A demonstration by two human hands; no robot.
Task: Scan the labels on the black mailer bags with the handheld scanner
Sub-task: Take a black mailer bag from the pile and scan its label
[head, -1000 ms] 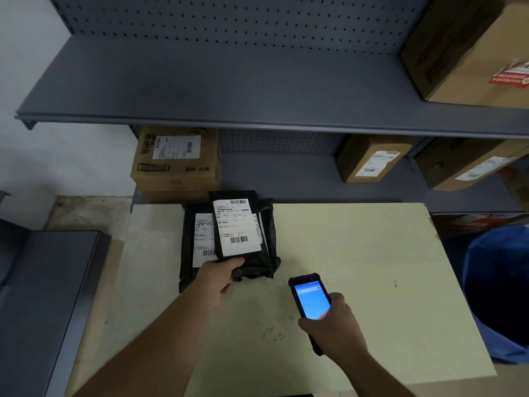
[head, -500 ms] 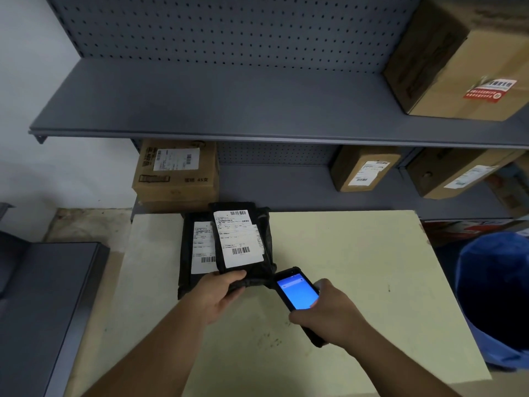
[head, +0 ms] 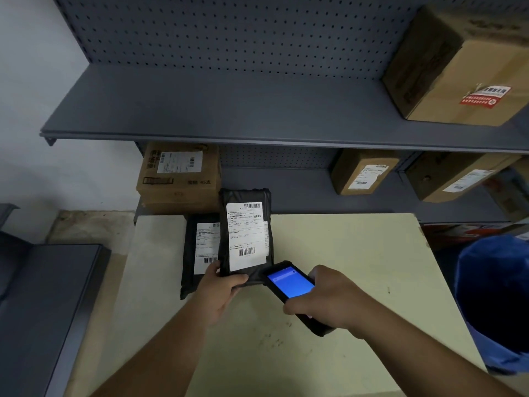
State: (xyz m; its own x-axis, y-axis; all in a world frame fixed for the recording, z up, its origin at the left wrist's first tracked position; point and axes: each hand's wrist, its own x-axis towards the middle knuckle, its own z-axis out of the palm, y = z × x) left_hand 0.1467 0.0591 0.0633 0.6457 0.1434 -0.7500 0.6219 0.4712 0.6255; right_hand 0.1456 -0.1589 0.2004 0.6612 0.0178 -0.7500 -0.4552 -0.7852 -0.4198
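My left hand (head: 221, 290) grips the near edge of a black mailer bag (head: 245, 196) and holds it tilted up, its white label (head: 246, 236) with barcodes facing me. A second black mailer bag (head: 197, 253) lies flat on the pale table (head: 343, 267) just left of and under it, its own label partly covered. My right hand (head: 329, 302) holds the black handheld scanner (head: 292, 285), blue screen lit. The scanner's top end sits right at the lifted bag's lower right corner.
Grey metal shelves (head: 229, 110) rise behind the table, with cardboard boxes: one (head: 180, 176) just behind the bags, two (head: 363, 170) to the right, a large one (head: 458, 67) above. A blue bin (head: 492, 305) stands right of the table, a grey surface (head: 48, 296) left.
My right hand has carried the scanner up and left, from the open table to the lifted bag's lower right corner. My left hand has tilted the top bag more upright.
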